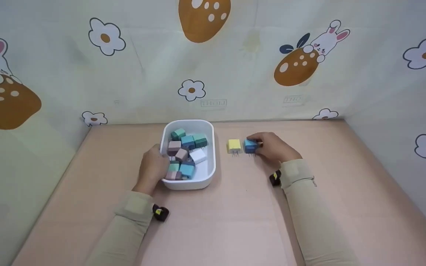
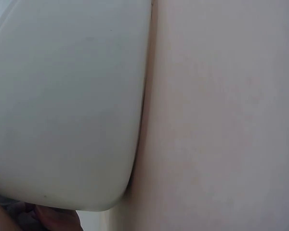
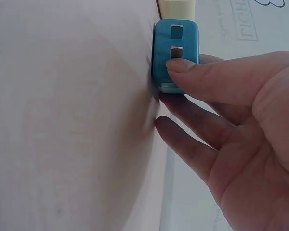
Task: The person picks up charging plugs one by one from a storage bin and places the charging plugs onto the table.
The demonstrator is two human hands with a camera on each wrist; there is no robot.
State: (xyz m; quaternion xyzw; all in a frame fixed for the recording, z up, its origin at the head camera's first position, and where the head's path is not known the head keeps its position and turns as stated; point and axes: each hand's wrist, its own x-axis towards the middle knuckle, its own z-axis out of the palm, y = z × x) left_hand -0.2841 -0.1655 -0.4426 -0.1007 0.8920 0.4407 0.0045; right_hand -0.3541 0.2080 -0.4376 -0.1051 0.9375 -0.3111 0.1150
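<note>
A smooth blue rectangular block with rounded edges (image 1: pixel 250 146), two slots in its face, is pinched by the right hand (image 1: pixel 275 146), on or just above the pale pink tabletop (image 1: pixel 242 221). Near it sits a yellow squarish block (image 1: pixel 234 145). Farther left, the left hand (image 1: pixel 153 165) grips a white rounded-rectangular tub (image 1: pixel 213 162) of multicoloured blocks (image 1: pixel 187 170). Faint boxed lettering (image 1: pixel 213 103), apparently "LIGHT" reversed, marks the cream patterned backdrop (image 1: pixel 154 92).

Right hand (image 1: pixel 276 148) pinches blue block (image 1: pixel 250 146) right of white tub (image 1: pixel 189 186).
Two dark marks show on its face; a yellow block (image 1: pixel 234 145) sits between it and the tub, whose left side the left hand (image 1: pixel 153 165) grips, teal, mauve and white blocks (image 1: pixel 188 142) heaped inside.
</note>
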